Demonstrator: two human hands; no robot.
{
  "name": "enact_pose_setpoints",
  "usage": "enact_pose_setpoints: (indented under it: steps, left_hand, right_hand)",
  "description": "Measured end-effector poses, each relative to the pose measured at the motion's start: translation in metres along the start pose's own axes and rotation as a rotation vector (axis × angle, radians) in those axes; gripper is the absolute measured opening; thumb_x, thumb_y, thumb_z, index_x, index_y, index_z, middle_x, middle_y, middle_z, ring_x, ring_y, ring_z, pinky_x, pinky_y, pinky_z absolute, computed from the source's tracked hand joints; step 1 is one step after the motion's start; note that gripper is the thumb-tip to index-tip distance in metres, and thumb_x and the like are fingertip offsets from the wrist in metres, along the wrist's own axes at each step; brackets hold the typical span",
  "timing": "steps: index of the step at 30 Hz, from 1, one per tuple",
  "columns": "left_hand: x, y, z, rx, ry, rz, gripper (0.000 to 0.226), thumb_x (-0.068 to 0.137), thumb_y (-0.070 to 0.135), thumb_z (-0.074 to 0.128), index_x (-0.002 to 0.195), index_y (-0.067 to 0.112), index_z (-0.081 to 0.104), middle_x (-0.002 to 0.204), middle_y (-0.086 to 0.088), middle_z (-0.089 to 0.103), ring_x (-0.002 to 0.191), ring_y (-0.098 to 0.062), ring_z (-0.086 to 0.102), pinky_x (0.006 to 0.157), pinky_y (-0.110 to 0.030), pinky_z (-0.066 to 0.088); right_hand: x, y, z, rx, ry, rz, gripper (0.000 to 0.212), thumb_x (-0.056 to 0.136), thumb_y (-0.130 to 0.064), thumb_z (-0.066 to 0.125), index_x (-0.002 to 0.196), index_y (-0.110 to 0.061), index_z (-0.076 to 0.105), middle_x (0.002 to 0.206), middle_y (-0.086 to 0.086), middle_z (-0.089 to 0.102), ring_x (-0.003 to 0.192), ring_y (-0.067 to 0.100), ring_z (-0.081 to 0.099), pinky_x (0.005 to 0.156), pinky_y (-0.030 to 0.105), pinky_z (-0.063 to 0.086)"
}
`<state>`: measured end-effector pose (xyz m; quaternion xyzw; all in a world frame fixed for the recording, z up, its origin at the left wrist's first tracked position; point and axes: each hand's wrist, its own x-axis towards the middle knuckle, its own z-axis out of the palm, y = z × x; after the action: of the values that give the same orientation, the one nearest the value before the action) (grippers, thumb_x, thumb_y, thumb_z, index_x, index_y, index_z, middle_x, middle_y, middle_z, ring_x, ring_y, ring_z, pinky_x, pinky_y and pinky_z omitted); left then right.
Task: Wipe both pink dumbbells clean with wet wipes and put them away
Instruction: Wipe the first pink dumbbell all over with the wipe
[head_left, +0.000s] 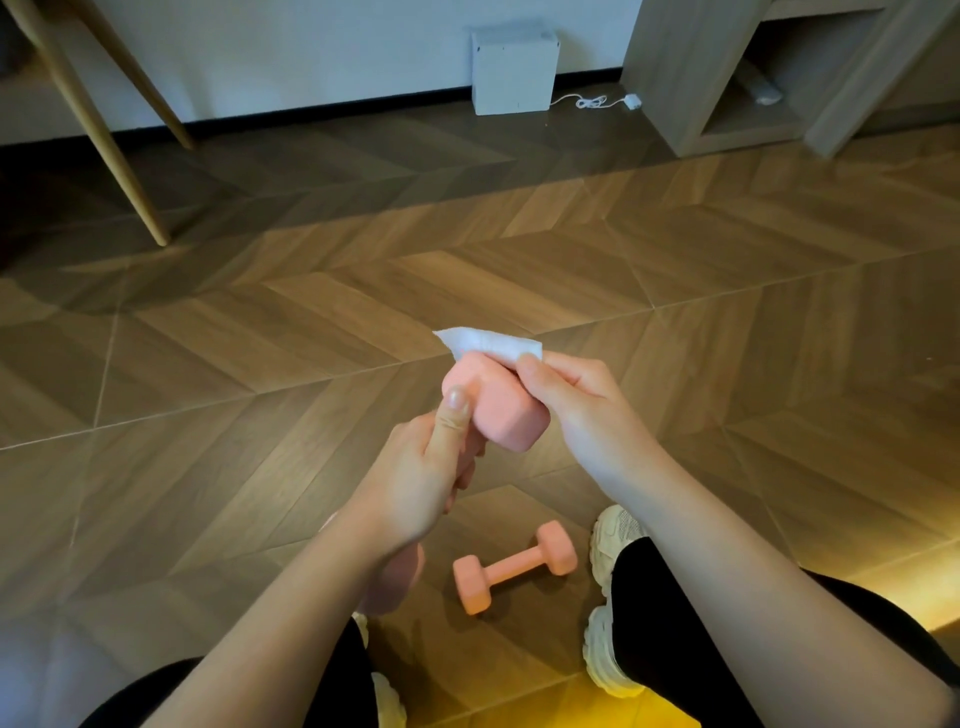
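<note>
View from a person's head, looking down at their own arms over a wooden floor (322, 312) laid in a chevron pattern. Closest to the camera are legs in black and pale chunky shoes (613, 530). Between the feet, a second dumbbell (514, 566), pink, lies flat on the floor, touched by nothing.

Just above it, the two hands meet around the held dumbbell (498, 410), also pink and tilted upright. The left hand (415, 483) is wrapped around its handle, with the thumb pressed up against the upper head. The right hand (576, 405) pinches a white wet wipe (488, 343) against the top of that head; a loose corner of the wipe sticks out to the left.

The task looks to be in its early or middle part: one dumbbell is being wiped, and whether the one on the floor is already clean cannot be told. Neither has been put away.

Beyond the hands the floor runs wide and bare, giving plenty of room to move. At the far edge, slanted wooden table legs (98, 130) stand on the left, a white box (511, 70) with a white cable (592, 101) sits against the wall, and an open shelf unit (727, 78) stands on the right.
</note>
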<state>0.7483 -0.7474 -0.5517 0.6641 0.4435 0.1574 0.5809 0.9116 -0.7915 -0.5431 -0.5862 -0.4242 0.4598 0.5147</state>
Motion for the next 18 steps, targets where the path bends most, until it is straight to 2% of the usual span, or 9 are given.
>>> enact_pose_setpoints:
  steps: [3, 5, 8, 10, 11, 14, 15, 16, 18]
  left_hand:
    - [0.0, -0.001, 0.001, -0.057, -0.004, -0.049, 0.079, 0.078, 0.087, 0.015, 0.057, 0.017, 0.045, 0.049, 0.007, 0.04, 0.047, -0.013, 0.035, 0.049, -0.026, 0.032]
    - [0.0, -0.003, 0.001, -0.073, -0.016, -0.09, 0.09, 0.08, 0.087, 0.014, 0.07, 0.005, 0.049, 0.052, 0.005, 0.04, 0.049, -0.015, 0.034, 0.051, -0.029, 0.03]
    - [0.002, -0.005, 0.004, -0.119, -0.027, -0.151, 0.103, 0.079, 0.089, 0.014, 0.097, 0.0, 0.063, 0.057, 0.002, 0.044, 0.05, -0.013, 0.035, 0.046, -0.027, 0.029]
    - [0.001, -0.004, 0.004, -0.182, -0.021, -0.2, 0.1, 0.072, 0.093, 0.017, 0.089, 0.006, 0.064, 0.06, 0.0, 0.045, 0.05, -0.013, 0.034, 0.046, -0.028, 0.028]
    - [0.001, -0.003, 0.005, -0.21, -0.021, -0.219, 0.097, 0.07, 0.094, 0.018, 0.082, 0.009, 0.062, 0.061, -0.001, 0.045, 0.051, -0.013, 0.033, 0.047, -0.029, 0.027]
    - [0.0, 0.001, 0.005, -0.266, -0.045, -0.232, 0.098, 0.066, 0.096, 0.02, 0.085, 0.008, 0.06, 0.065, -0.002, 0.041, 0.055, -0.013, 0.031, 0.049, -0.029, 0.025]
    - [0.0, 0.003, 0.005, -0.274, -0.044, -0.237, 0.095, 0.067, 0.096, 0.02, 0.082, 0.011, 0.059, 0.066, -0.003, 0.041, 0.055, -0.013, 0.03, 0.049, -0.029, 0.025]
    - [-0.001, 0.004, 0.005, -0.276, -0.036, -0.241, 0.09, 0.068, 0.095, 0.02, 0.078, 0.014, 0.057, 0.066, -0.003, 0.041, 0.054, -0.013, 0.03, 0.049, -0.029, 0.025]
    - [-0.002, 0.007, 0.004, -0.282, -0.019, -0.242, 0.082, 0.073, 0.09, 0.019, 0.073, 0.018, 0.057, 0.065, -0.004, 0.043, 0.053, -0.013, 0.031, 0.049, -0.029, 0.025]
  right_hand:
    - [-0.002, -0.003, -0.001, 0.065, -0.015, -0.011, 0.037, 0.094, -0.033, 0.047, 0.102, -0.008, 0.073, 0.099, 0.013, 0.068, 0.093, 0.019, 0.057, 0.086, 0.034, 0.04]
    - [-0.005, -0.003, -0.002, 0.049, -0.032, -0.021, 0.042, 0.096, -0.031, 0.046, 0.109, 0.0, 0.07, 0.109, 0.023, 0.068, 0.101, 0.023, 0.06, 0.095, 0.042, 0.042]
    - [-0.008, -0.002, -0.003, 0.045, -0.084, -0.037, 0.04, 0.099, -0.023, 0.043, 0.117, 0.004, 0.067, 0.122, 0.012, 0.068, 0.119, 0.016, 0.06, 0.108, 0.035, 0.041]
    - [-0.005, -0.003, -0.001, 0.037, -0.051, -0.03, 0.042, 0.096, -0.031, 0.047, 0.099, 0.004, 0.071, 0.099, 0.012, 0.07, 0.097, 0.024, 0.062, 0.094, 0.044, 0.043]
    - [-0.006, -0.004, -0.001, 0.026, -0.034, -0.026, 0.044, 0.094, -0.036, 0.049, 0.091, 0.003, 0.07, 0.089, 0.012, 0.065, 0.088, 0.023, 0.056, 0.087, 0.043, 0.041]
    - [-0.007, -0.004, -0.002, 0.023, -0.066, -0.039, 0.038, 0.097, -0.027, 0.047, 0.104, 0.002, 0.071, 0.104, 0.003, 0.069, 0.108, 0.013, 0.062, 0.098, 0.034, 0.044]
    - [-0.007, -0.006, -0.002, 0.007, -0.061, -0.044, 0.039, 0.097, -0.026, 0.047, 0.104, 0.004, 0.07, 0.107, 0.006, 0.071, 0.109, 0.018, 0.064, 0.1, 0.037, 0.045]
    - [-0.007, -0.005, -0.002, -0.015, -0.033, -0.041, 0.043, 0.096, -0.029, 0.047, 0.096, 0.008, 0.069, 0.097, 0.009, 0.071, 0.098, 0.022, 0.065, 0.091, 0.042, 0.046]
    - [-0.009, -0.007, -0.003, -0.059, 0.011, -0.041, 0.047, 0.093, -0.035, 0.048, 0.081, 0.008, 0.064, 0.081, 0.006, 0.063, 0.08, 0.019, 0.057, 0.077, 0.04, 0.041]
